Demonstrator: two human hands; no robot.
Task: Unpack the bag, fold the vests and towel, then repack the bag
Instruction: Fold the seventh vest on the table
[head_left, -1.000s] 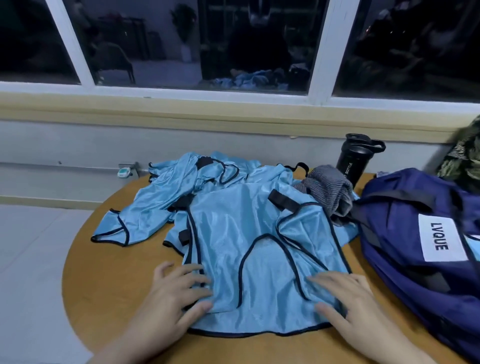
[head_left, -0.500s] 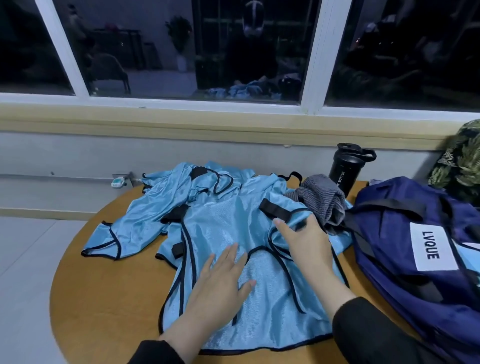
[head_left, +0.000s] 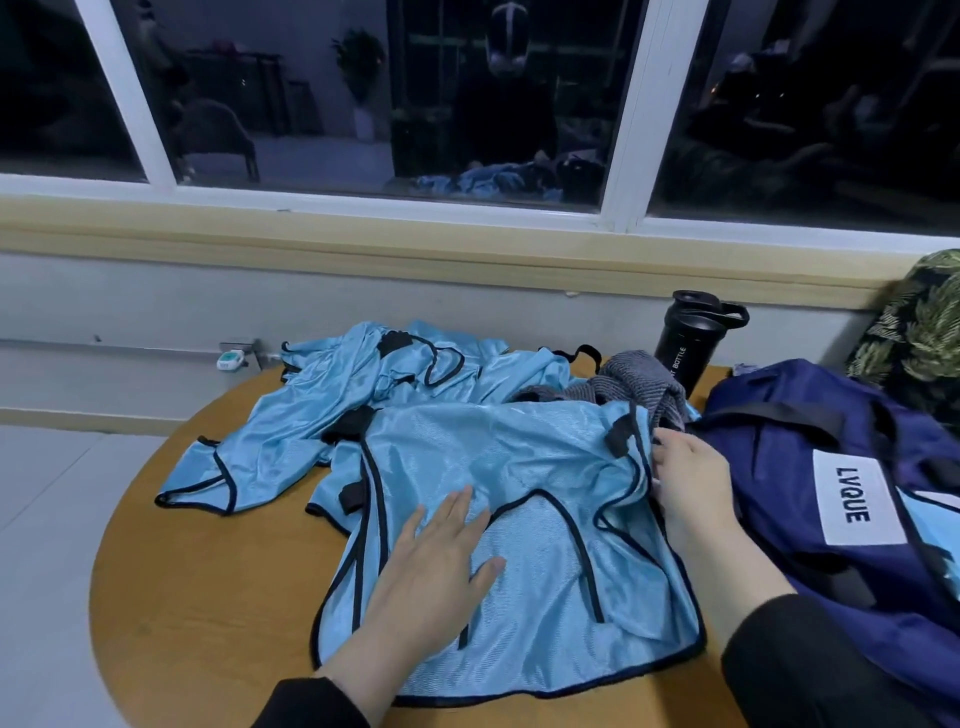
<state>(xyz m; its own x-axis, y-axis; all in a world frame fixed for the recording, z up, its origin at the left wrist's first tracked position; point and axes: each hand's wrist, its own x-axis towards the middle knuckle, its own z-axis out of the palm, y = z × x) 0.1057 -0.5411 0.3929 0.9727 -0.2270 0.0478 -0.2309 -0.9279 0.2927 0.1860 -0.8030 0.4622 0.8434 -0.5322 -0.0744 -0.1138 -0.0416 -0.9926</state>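
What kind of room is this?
Probably a room in a home or lounge, at night. A round wooden table stands by a big dark window, and the glass reflects a chair and a potted plant.

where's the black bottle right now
In the head view, the black bottle stands upright at the table's far right edge, behind the grey towel, left of the navy bag.

Light-blue vests: at least two, front vest (head_left: 519, 467), rear vest (head_left: 322, 405), heap overlapping, exact count unclear. Grey towel (head_left: 636, 379): one. Navy bag (head_left: 831, 493): one. Black bottle (head_left: 685, 343): one. Hands: two, left hand (head_left: 436, 566), right hand (head_left: 691, 483).
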